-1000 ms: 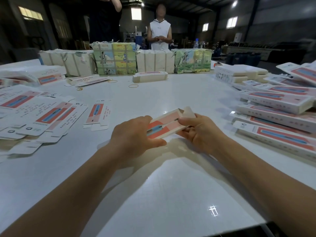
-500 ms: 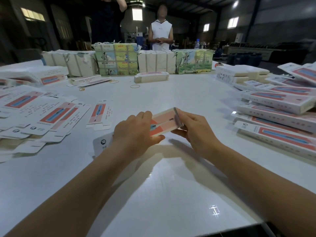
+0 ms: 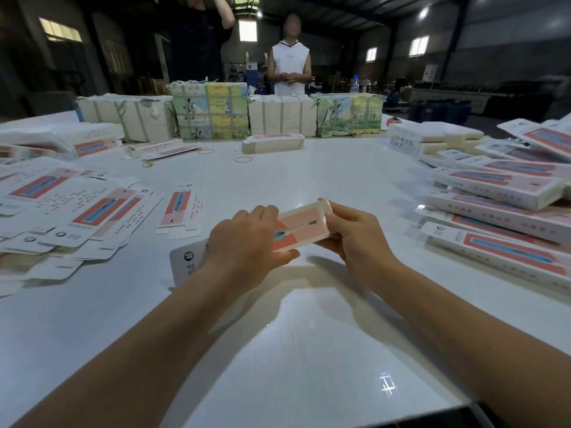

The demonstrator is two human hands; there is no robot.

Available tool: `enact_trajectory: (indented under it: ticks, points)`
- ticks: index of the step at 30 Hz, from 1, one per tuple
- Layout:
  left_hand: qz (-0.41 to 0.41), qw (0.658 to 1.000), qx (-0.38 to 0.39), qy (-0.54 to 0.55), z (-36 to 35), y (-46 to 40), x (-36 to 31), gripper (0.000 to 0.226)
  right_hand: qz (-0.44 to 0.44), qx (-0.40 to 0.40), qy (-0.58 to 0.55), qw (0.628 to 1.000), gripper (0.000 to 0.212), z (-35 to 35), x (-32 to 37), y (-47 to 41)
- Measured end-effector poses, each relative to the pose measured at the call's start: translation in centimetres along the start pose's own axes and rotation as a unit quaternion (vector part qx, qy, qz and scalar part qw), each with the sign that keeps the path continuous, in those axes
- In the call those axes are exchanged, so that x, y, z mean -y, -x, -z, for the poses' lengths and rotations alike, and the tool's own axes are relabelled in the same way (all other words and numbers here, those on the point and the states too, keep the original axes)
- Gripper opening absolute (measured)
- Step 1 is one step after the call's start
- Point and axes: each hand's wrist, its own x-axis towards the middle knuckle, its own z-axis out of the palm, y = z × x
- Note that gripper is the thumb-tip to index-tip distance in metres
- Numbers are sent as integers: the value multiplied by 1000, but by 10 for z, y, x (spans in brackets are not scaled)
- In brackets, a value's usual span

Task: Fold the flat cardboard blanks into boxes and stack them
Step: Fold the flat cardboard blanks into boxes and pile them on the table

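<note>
Box in hand: I hold one pink-and-white carton (image 3: 301,225) above the white table (image 3: 309,350), in the middle of the work space, its printed face tilted up toward me.
My left hand (image 3: 247,242): fingers curled over the carton's near-left part, thumb under its lower edge; a firm grasp. A white end flap (image 3: 188,262) with a round black mark sticks out left of this hand.
My right hand (image 3: 355,239): fingers wrapped round the carton's far-right end, fingertips (image 3: 332,213) pressing on the end flap there. Whether that flap is fully tucked I cannot tell.
Flat blanks (image 3: 71,211): spread in an overlapping heap left of the carton, lying flat on the table, printed sides up.
Single blank (image 3: 182,208): lies alone between the heap and the carton, apart from both.
Folded boxes (image 3: 500,217): stacked in loose layers right of the carton, long sides facing me, well apart from my right hand.
Wrapped bundles (image 3: 228,114): a row of taped paper packs beyond the carton, at the table's far edge.
Lone box (image 3: 273,142): one made-up box beyond the carton, just in front of the bundles.
Rubber bands (image 3: 243,159): a few thin loops lie on the table beyond the carton, near that lone box.
People: one in a white sleeveless top (image 3: 290,69) stands behind the bundles, hands together; another in dark clothes (image 3: 197,41) stands to that one's left.
</note>
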Motion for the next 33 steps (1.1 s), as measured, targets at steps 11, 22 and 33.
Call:
enact_trajectory:
  ticks: [11, 22, 33]
  points:
    - [35, 999, 17, 28, 3, -2, -5, 59, 183, -13, 316, 931, 19, -5, -1, 15]
    - [25, 998, 52, 29, 7, -3, 0, 60, 123, 40, 299, 945, 18, -5, -4, 12]
    - [-19, 979, 165, 114, 10, -1, 21, 48, 292, 162, 635, 696, 64, 4, -5, 8]
